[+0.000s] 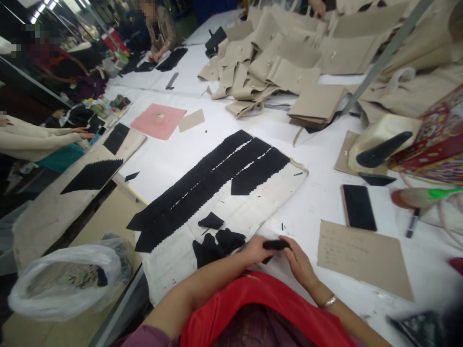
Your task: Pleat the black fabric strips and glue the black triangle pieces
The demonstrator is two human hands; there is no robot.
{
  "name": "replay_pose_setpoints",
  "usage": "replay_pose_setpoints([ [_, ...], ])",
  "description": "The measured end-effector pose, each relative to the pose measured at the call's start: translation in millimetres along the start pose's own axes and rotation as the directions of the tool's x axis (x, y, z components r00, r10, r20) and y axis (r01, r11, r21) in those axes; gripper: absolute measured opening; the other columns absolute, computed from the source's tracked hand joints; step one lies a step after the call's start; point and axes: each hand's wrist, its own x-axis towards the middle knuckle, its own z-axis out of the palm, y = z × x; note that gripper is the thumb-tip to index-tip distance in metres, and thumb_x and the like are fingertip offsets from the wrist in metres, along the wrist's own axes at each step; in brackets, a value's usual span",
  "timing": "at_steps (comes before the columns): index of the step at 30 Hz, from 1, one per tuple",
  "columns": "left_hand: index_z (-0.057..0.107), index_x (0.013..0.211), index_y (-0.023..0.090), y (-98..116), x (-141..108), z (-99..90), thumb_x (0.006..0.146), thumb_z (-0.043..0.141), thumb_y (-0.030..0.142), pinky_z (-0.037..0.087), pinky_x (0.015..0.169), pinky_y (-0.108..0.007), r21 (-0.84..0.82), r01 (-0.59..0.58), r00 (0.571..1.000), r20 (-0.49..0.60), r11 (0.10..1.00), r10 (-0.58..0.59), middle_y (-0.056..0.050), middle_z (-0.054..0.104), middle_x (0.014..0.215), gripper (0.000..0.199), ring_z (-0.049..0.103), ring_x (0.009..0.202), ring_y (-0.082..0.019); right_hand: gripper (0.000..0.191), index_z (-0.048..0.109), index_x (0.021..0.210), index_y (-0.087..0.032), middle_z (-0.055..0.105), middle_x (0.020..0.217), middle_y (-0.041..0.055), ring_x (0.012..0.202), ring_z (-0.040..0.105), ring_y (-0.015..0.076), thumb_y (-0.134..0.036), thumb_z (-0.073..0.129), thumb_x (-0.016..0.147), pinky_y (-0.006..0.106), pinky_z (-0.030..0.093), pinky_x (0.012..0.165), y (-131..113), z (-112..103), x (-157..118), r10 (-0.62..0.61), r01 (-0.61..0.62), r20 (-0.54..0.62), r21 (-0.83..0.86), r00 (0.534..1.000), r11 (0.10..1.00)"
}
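Observation:
Between my two hands, near the table's front edge, is a small folded black piece (pixel 276 245). My left hand (pixel 256 249) closes on its left end, and my right hand (pixel 294 255) has its fingers at the right end. Just left of my hands, loose black scraps (pixel 217 243) lie on a white cloth (pixel 267 205). Beyond them, long black strips with zigzag edges (pixel 195 193) lie side by side on the cloth, with a shorter black piece (pixel 258 173) at their right.
Beige pieces (pixel 282 58) are heaped at the back. On the right lie a phone (pixel 359 207), a cardboard sheet (pixel 361 258) and a marker (pixel 413 223). A plastic bag of scraps (pixel 65 282) stands at lower left. Other people work at left and back.

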Motion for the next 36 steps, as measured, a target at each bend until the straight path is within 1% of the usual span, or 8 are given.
replay_pose_setpoints([
  [5,0.066,0.095,0.009,29,-21,-15.0,0.057,0.078,0.032,0.043,0.084,-0.038,-0.835,0.085,0.972,-0.050,0.544,-0.229,-0.010,0.068,0.086,0.047,0.061,0.081,-0.022,0.047,0.051,0.118,-0.021,0.055,0.121,0.0117,0.108,0.054,0.0220,-0.054,0.040,0.086,0.041,0.045,0.089,-52,-8,16,0.306,-0.377,0.220,0.526,0.926,0.762],
  [8,0.067,0.089,0.008,41,-35,-21.8,0.055,0.080,0.027,0.042,0.085,-0.036,-0.905,0.069,0.978,-0.021,0.420,-0.208,-0.010,0.068,0.084,0.041,0.061,0.081,-0.020,0.044,0.056,0.115,-0.021,0.058,0.118,0.0071,0.108,0.053,0.0209,-0.050,0.051,0.082,0.040,0.042,0.093,-80,4,19,0.201,-0.379,0.357,0.548,0.912,0.746],
  [15,0.065,0.086,0.008,44,-62,-32.1,0.062,0.076,0.028,0.045,0.080,-0.030,-0.948,0.053,0.958,-0.041,0.313,-0.284,-0.009,0.067,0.082,0.033,0.060,0.076,-0.015,0.041,0.061,0.109,-0.019,0.065,0.105,0.0032,0.101,0.056,0.0209,-0.044,0.058,0.078,0.038,0.040,0.095,-113,23,22,0.067,-0.193,0.293,0.427,0.954,0.883],
  [21,0.061,0.101,0.013,34,-92,-56.9,0.062,0.074,0.038,0.047,0.074,-0.033,-0.829,0.001,0.953,-0.169,0.559,-0.252,-0.009,0.065,0.092,0.049,0.060,0.079,-0.018,0.040,0.062,0.106,-0.016,0.066,0.100,0.0061,0.093,0.059,0.0221,-0.044,0.052,0.080,0.035,0.046,0.085,-147,22,24,0.026,-0.086,0.313,0.180,0.949,0.980],
  [27,0.069,0.095,0.016,31,-125,-96.5,0.062,0.072,0.040,0.045,0.070,-0.029,-0.266,-0.101,0.957,-0.289,0.959,0.021,-0.004,0.067,0.082,0.041,0.059,0.074,-0.018,0.036,0.065,0.099,-0.022,0.067,0.099,0.0061,0.095,0.060,0.0248,-0.048,0.055,0.077,0.033,0.048,0.084,-165,26,36,-0.183,0.141,0.480,0.122,0.858,0.982],
  [32,0.068,0.102,0.022,44,-161,-102.2,0.077,0.056,0.032,0.036,0.091,-0.036,0.283,-0.213,0.836,-0.442,0.935,0.324,-0.009,0.067,0.100,0.030,0.057,0.094,-0.023,0.040,0.062,0.092,-0.022,0.067,0.092,0.0087,0.083,0.062,0.0251,-0.054,0.060,0.068,0.037,0.052,0.071,-160,37,27,0.034,-0.087,0.343,0.140,0.939,0.986],
  [34,0.067,0.106,0.022,42,-173,-96.5,0.078,0.052,0.026,0.033,0.094,-0.039,0.342,-0.241,0.808,-0.448,0.908,0.383,-0.010,0.066,0.106,0.032,0.055,0.098,-0.024,0.043,0.060,0.088,-0.019,0.066,0.084,0.0089,0.072,0.063,0.0199,-0.059,0.047,0.077,0.034,0.052,0.065,-160,40,12,0.236,-0.387,0.510,0.211,0.827,0.898],
  [36,0.067,0.105,0.023,35,-181,-88.9,0.077,0.052,0.024,0.033,0.094,-0.041,0.322,-0.267,0.819,-0.421,0.908,0.390,-0.010,0.066,0.107,0.032,0.054,0.098,-0.025,0.053,0.060,0.086,-0.016,0.065,0.077,0.0086,0.063,0.061,0.0167,-0.063,0.035,0.081,0.031,0.051,0.061,-163,44,-5,0.268,-0.653,0.757,0.262,0.596,0.711],
])
